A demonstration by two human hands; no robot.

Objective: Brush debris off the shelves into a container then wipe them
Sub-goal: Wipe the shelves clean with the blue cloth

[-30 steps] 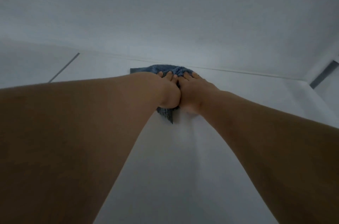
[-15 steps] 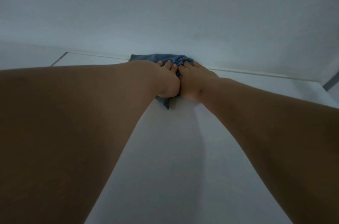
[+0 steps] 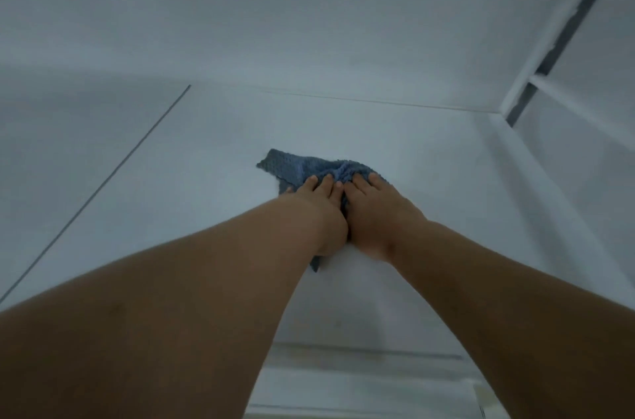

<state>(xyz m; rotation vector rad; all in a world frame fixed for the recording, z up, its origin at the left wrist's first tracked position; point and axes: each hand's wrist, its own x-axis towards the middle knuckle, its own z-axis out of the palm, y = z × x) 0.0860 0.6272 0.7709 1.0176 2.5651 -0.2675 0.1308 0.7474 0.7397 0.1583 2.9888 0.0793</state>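
2 bare forearms reached forward over the white shelf [image 3: 213,157]. The left hand [image 3: 318,212] and right hand [image 3: 376,217] lay side by side, touching, their fingers [image 3: 328,186] straight and pressing flat on the blue cloth [image 3: 309,169], which lay bunched on the shelf, short of the back wall [image 3: 309,23].

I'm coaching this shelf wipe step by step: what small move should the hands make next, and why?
Probably slide the blue cloth sideways toward the right wall. Both the left hand and right hand press flat on it mid-shelf, and bare white surface lies unwiped on that side.
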